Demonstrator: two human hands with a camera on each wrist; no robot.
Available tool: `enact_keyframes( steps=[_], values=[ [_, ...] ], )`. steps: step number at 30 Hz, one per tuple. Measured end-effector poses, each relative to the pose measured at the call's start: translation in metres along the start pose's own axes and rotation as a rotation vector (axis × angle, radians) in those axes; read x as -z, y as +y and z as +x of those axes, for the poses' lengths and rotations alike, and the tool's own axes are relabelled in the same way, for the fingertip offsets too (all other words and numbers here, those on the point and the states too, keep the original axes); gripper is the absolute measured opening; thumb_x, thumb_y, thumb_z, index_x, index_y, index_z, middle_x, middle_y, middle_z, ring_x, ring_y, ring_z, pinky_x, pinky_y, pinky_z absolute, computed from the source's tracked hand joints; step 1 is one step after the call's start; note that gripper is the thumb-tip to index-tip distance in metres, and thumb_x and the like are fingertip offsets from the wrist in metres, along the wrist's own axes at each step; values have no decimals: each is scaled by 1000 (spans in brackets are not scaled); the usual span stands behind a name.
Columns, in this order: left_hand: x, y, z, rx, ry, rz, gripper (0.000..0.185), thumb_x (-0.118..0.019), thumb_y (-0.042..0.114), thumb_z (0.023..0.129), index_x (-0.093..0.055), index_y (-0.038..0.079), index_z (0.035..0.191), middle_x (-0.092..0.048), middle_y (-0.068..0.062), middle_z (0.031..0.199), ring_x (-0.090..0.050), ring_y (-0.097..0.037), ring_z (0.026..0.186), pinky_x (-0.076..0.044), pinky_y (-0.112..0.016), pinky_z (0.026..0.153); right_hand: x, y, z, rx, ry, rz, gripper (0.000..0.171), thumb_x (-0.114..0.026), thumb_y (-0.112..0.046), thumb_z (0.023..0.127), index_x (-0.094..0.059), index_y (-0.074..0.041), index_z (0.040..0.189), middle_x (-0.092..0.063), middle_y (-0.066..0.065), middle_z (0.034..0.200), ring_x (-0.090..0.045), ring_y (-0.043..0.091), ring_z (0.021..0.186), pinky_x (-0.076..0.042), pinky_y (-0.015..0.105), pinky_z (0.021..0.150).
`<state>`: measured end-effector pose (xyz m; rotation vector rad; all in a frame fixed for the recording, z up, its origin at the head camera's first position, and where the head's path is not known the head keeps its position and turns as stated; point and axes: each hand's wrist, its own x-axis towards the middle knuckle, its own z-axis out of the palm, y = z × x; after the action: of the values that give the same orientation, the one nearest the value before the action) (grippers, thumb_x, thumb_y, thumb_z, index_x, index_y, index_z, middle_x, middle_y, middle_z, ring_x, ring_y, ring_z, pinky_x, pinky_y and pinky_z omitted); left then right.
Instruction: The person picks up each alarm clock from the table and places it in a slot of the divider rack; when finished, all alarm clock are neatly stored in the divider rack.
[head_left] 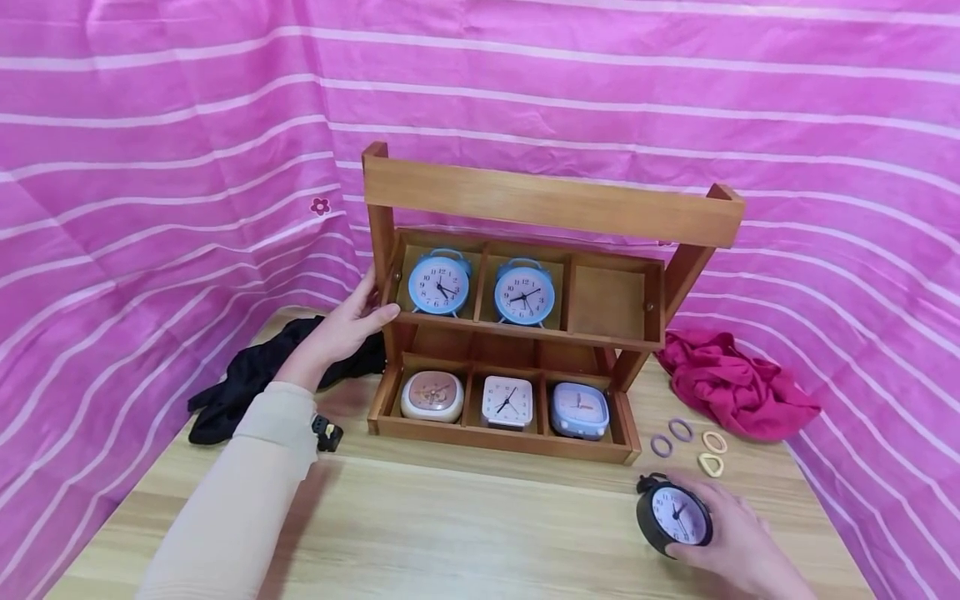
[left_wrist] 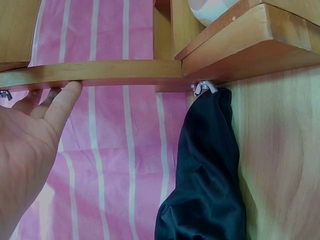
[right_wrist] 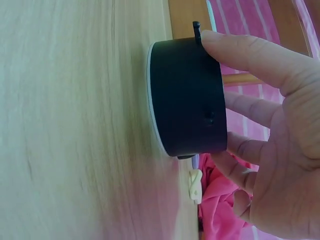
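A wooden two-tier rack stands at the back of the table. Its upper tier holds two round blue alarm clocks; the right compartment is bare. The lower tier holds a cream clock, a white square clock and a blue square clock. My left hand touches the left end of the upper tier, its fingers straight against the wood. My right hand grips a black round alarm clock standing on the table at the front right.
A black cloth lies left of the rack, a red cloth to its right. Several small purple and yellow rings lie between the rack and the black clock. Pink striped fabric encloses the table on three sides.
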<state>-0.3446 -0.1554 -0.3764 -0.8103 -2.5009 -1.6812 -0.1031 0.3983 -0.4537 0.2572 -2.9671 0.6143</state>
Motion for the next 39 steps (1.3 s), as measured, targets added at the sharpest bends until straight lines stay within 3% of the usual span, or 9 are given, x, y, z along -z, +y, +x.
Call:
enact_keyframes(
  steps=[3, 10, 14, 16, 19, 22, 28, 34, 39],
  values=[
    [1, 2, 0, 5, 0, 5, 85, -58, 27, 108, 2, 43, 167, -13, -10, 174, -27, -37, 154, -29, -59, 121, -2, 4, 0, 27, 30, -1, 92, -102, -36, 58, -64, -12, 138, -68, 15, 129, -63, 40, 109, -52, 63, 78],
    [0, 4, 2, 13, -8, -11, 84, -56, 22, 109, 2, 46, 166, -13, -11, 174, -29, -38, 153, -31, -59, 120, -3, 10, 3, 103, 102, 37, 92, -105, -32, 54, -66, -12, 135, -70, 4, 125, -64, 15, 104, -54, 30, 81],
    [-1, 3, 2, 6, -18, -45, 84, -54, 21, 110, 3, 45, 166, -12, -12, 174, -28, -38, 153, -31, -60, 120, 8, 4, 9, 193, 175, 120, 94, -105, -18, 50, -66, -8, 135, -70, 7, 121, -59, 3, 99, -49, 22, 78],
    [-1, 2, 1, 5, -19, -59, 84, -54, 20, 110, 2, 45, 166, -12, -12, 173, -28, -38, 153, -31, -61, 119, 21, -5, 16, 232, 212, 129, 97, -105, -15, 49, -65, -8, 137, -69, 8, 121, -57, 2, 100, -51, 27, 78],
    [0, 1, 0, 4, -20, -69, 84, -54, 20, 110, 2, 46, 166, -12, -13, 173, -28, -38, 153, -31, -62, 119, 49, -25, 32, 255, 248, 91, 101, -106, -15, 48, -64, -13, 141, -67, 9, 125, -56, 10, 107, -54, 50, 81],
    [0, -1, -1, 14, -11, -73, 85, -55, 19, 109, 2, 45, 166, -14, -14, 173, -29, -39, 152, -32, -63, 118, 78, -48, 54, 282, 267, 72, 102, -105, -13, 50, -62, -13, 143, -64, 11, 129, -53, 22, 115, -47, 68, 85],
    [0, -4, -3, 20, 0, -91, 85, -55, 17, 110, 3, 39, 168, -17, -20, 171, -34, -40, 148, -34, -63, 116, 113, -81, 104, 337, 318, 76, 97, -104, -8, 55, -63, -11, 143, -64, 13, 131, -52, 30, 120, -40, 49, 94],
    [-2, -3, -2, 8, -7, -84, 86, -55, 17, 109, 3, 41, 167, -16, -18, 171, -34, -39, 148, -33, -62, 117, 123, -102, 144, 297, 319, 87, 90, -100, -14, 65, -60, -12, 145, -59, 23, 135, -52, 44, 122, -42, 68, 94],
    [-2, -2, -2, 25, -12, -78, 85, -55, 19, 110, 4, 42, 167, -14, -18, 172, -32, -40, 150, -34, -63, 117, 123, -109, 171, 295, 320, 77, 85, -98, -15, 67, -61, -8, 143, -59, 24, 137, -53, 44, 126, -42, 67, 101]
  ],
)
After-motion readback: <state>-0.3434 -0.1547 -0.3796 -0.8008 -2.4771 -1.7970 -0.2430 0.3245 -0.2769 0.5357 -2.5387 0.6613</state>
